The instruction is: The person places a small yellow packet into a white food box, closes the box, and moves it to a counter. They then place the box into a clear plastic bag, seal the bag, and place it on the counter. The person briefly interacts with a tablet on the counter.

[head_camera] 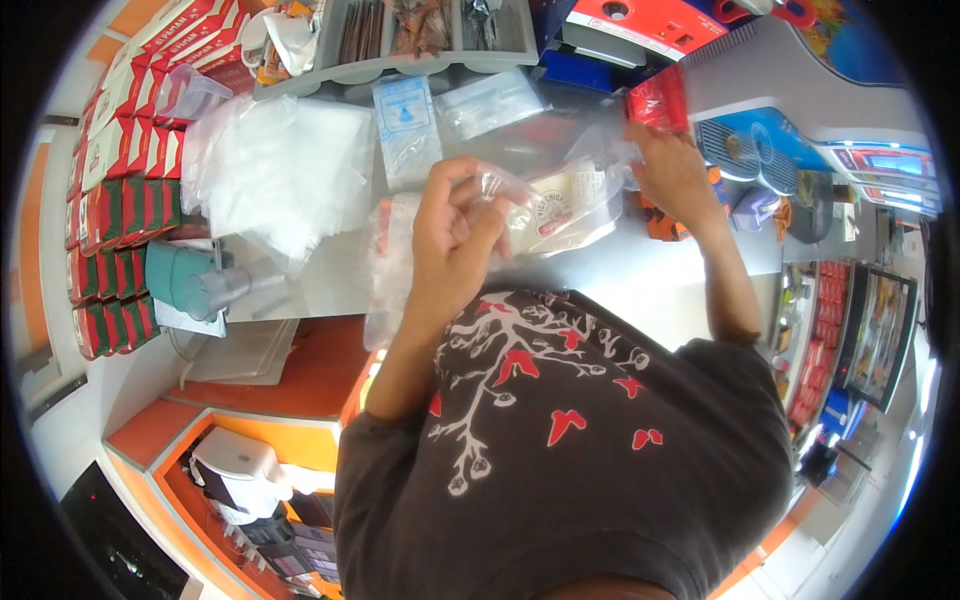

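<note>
A clear plastic bag [517, 206] hangs from the fingers of my left hand [454, 232], pinched between thumb and fingertips. Inside it sits a cream paper food box [574, 199] bearing a red and black print and a small label, tilted on the counter. My right hand [679, 176] is at the bag's far right edge, its fingertips on the film, slightly blurred. Just above those fingertips is a shiny red plastic packet [658, 101]; whether they touch it I cannot tell. Another clear bag with contents [390, 262] lies beside my left wrist.
Stacked clear bags [292, 172] and a blue-printed packet [405, 124] lie on the metal counter [337, 274]. A grey divided tray [435, 64] stands behind. Red cartons [112, 157] pile up at left, near a teal container [176, 274]. Orange-black boxes [664, 221] sit at right.
</note>
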